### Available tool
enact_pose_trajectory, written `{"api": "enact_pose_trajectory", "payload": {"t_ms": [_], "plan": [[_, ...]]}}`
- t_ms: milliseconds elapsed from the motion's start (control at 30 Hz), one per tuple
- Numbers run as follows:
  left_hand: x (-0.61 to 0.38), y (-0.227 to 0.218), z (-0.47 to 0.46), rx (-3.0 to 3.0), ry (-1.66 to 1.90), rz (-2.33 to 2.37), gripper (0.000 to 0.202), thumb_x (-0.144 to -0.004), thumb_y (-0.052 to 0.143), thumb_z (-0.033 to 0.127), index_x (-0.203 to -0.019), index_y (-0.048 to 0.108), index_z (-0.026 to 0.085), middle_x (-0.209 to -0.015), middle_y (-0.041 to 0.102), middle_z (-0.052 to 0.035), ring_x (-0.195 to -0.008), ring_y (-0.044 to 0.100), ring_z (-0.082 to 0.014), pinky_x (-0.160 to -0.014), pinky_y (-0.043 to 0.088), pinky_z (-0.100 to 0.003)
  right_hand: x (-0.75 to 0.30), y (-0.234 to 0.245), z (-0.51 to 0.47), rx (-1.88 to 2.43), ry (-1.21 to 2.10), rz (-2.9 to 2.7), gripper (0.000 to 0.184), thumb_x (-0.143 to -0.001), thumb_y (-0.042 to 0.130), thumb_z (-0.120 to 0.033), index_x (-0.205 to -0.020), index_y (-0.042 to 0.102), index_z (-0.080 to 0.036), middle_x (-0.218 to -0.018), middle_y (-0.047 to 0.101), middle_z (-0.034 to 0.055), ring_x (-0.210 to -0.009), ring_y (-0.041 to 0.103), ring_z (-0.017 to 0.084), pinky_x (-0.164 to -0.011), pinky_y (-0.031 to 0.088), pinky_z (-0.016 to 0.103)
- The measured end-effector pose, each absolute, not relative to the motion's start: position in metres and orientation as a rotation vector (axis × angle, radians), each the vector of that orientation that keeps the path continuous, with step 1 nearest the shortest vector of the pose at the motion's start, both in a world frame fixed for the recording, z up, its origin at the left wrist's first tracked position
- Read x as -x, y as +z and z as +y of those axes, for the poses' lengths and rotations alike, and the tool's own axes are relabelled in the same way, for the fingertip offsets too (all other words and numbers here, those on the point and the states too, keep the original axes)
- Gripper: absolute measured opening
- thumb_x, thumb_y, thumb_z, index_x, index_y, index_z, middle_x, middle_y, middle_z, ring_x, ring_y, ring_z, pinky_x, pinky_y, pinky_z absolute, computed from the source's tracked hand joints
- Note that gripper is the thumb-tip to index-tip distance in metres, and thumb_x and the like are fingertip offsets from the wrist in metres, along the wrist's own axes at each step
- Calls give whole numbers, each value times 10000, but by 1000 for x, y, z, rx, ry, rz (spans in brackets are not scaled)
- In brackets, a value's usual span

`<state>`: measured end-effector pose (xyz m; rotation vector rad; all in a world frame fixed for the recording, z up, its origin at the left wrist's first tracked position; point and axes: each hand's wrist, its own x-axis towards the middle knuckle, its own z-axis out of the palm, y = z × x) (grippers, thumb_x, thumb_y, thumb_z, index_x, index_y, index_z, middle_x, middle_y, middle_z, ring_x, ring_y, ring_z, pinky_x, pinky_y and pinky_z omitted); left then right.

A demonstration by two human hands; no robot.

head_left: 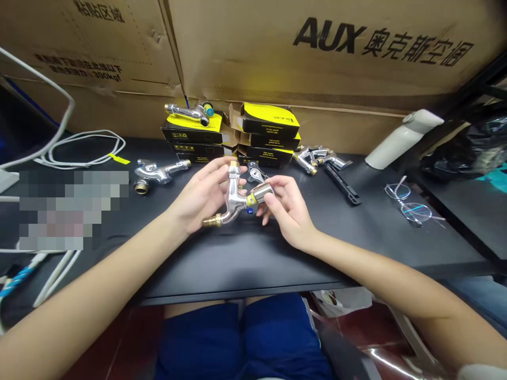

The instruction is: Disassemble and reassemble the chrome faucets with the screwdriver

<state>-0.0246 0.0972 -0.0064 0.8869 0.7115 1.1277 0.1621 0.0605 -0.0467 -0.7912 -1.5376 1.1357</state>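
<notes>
A chrome faucet with a brass hose nozzle is held up over the black desk. My left hand is closed round it from behind, fingers by its brass threaded end. At the other side, my right hand pinches a shiny chrome cylinder. That cylinder meets the yellow part of the faucet; whether it is fixed there I cannot tell. A small blue knob shows just below. Behind my hands lies a grey and chrome piece, partly hidden.
Black and yellow boxes stand stacked at the back, one stack with another faucet on top. More faucets lie at left and right. Rightward are a black tool, a white bottle and glasses. White cables cover the left.
</notes>
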Motion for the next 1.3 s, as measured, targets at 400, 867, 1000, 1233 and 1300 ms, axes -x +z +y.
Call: {"api": "enact_pose_trajectory", "payload": {"t_ms": [400, 867, 1000, 1233, 1300], "plan": [[28, -10, 104, -919, 1240, 689, 150, -877, 631, 199, -1024, 609, 181, -1005, 689, -42, -765, 667, -116, -704, 578, -243, -166, -45, 70, 712, 1311, -1462, 354, -793, 769, -281, -1010, 493, -238, -1139, 677, 45, -980, 677, 151, -817, 586, 294], [21, -12, 82, -1400, 1451, 669, 199, -926, 595, 340, -1084, 595, 219, -1090, 681, -67, -802, 685, -146, -675, 599, -270, -158, -44, 61, 699, 1523, -1458, 415, -790, 770, -281, -1104, 504, -229, -945, 724, 16, -824, 751, 181, -677, 613, 280], [18, -16, 70, -1745, 1576, 605, 177, -947, 562, 312, -1073, 618, 200, -1107, 685, -81, -851, 692, -163, -776, 596, -309, -155, -49, 56, 669, 1516, -1482, 373, -807, 758, -292, -1085, 520, -222, -884, 719, -3, -751, 749, 168, -622, 613, 269], [22, -16, 72, -1815, 1321, 682, 415, -916, 603, 332, -1299, 514, 196, -1125, 691, -98, -842, 692, -177, -757, 573, -305, -156, -47, 54, 666, 1408, -1488, 287, -839, 729, -315, -999, 509, -223, -782, 713, -16, -672, 723, 154, -600, 601, 275], [22, -16, 73, -1865, 1059, 744, 431, -879, 650, 345, -1258, 533, 175, -1005, 712, -72, -814, 688, -185, -729, 561, -295, -157, -47, 56, 694, 1301, -1507, 272, -853, 711, -341, -984, 504, -223, -775, 699, -14, -640, 698, 144, -589, 590, 279]]}}
